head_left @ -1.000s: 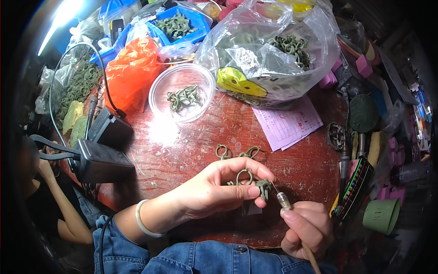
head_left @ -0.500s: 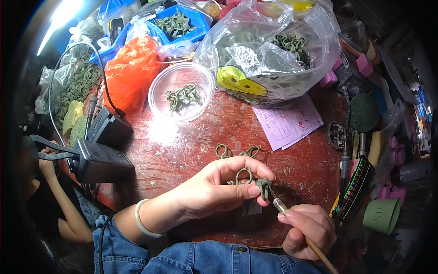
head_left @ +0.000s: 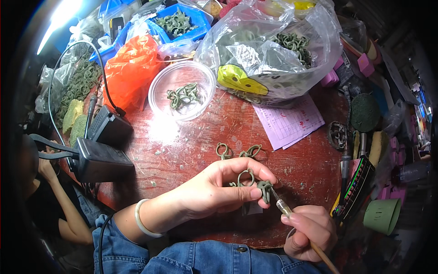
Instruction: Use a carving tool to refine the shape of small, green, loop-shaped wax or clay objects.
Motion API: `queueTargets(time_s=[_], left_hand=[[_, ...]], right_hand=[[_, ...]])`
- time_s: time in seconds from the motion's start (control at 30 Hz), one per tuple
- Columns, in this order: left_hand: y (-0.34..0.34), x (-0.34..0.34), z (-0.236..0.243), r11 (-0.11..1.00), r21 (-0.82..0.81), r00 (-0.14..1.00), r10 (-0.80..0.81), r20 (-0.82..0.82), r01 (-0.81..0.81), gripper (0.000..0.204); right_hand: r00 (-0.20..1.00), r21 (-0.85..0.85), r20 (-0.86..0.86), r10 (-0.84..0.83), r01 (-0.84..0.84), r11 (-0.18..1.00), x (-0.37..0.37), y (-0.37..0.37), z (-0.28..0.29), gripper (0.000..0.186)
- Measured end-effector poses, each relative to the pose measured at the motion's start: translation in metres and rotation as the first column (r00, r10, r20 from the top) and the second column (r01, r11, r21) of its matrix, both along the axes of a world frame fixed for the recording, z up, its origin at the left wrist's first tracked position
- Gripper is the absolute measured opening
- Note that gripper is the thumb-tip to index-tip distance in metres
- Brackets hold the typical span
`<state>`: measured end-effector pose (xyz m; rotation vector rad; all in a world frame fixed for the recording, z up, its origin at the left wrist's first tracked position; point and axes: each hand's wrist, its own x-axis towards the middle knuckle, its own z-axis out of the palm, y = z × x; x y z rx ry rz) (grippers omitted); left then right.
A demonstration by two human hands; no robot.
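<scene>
My left hand (head_left: 212,185) pinches a small dull-green ring-like piece (head_left: 265,191) between thumb and fingers. A second green ring (head_left: 246,176) shows among the same fingers, partly hidden. In my right hand (head_left: 312,230) is a slim wooden-handled tool (head_left: 284,208) with a metal collar and a thin pointed tip. That tip lies right at the green piece; whether it touches cannot be made out. Just beyond my left hand, one green ring (head_left: 222,150) and another green looped piece (head_left: 251,151) lie on the red worn table (head_left: 200,137).
A clear round tub (head_left: 154,102) holds several green pieces. Behind it are an orange bag (head_left: 130,68), a blue tray (head_left: 200,27) and a large clear bag (head_left: 255,45). Pink papers (head_left: 292,125) lie right of centre. Black boxes (head_left: 105,160) with cables stand left, beside another person's arm (head_left: 68,210).
The tool and my right hand have shifted very slightly, and the tip sits a little farther to the right on the green piece. My left hand keeps its hold.
</scene>
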<state>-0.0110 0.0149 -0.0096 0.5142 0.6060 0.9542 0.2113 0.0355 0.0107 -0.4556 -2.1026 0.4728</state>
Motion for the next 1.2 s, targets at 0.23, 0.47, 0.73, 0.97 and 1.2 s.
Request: queueTargets(time_s=[0.23, 0.47, 0.73, 0.97, 1.2], left_hand=[[-0.002, 0.004, 0.000, 0.999, 0.047, 1.000, 0.023, -0.007, -0.023, 0.027], [0.000, 0.002, -0.002, 1.000, 0.026, 1.000, -0.018, -0.010, 0.018, 0.030], [-0.002, 0.001, -0.005, 0.995, 0.009, 0.991, 0.096, 0.093, -0.097, 0.035], [0.001, 0.002, 0.001, 0.995, -0.014, 0.995, 0.101, 0.003, -0.101, 0.033], [-0.002, 0.001, -0.002, 0.992, -0.006, 0.991, 0.128, -0.044, -0.128, 0.031]], right_hand=[[1.000, 0.008, -0.005, -0.010, 0.010, 1.000, -0.002, 0.000, -0.002, 0.027], [0.977, 0.089, -0.143, -0.156, 0.169, 0.982, -0.013, 0.001, -0.008, 0.031], [0.963, -0.194, -0.258, -0.081, 0.031, 0.981, -0.004, -0.001, -0.011, 0.025], [0.995, -0.054, -0.092, 0.035, -0.040, 0.998, -0.005, 0.004, -0.005, 0.026], [0.999, -0.090, -0.013, 0.048, -0.048, 0.995, -0.004, 0.005, -0.004, 0.029]])
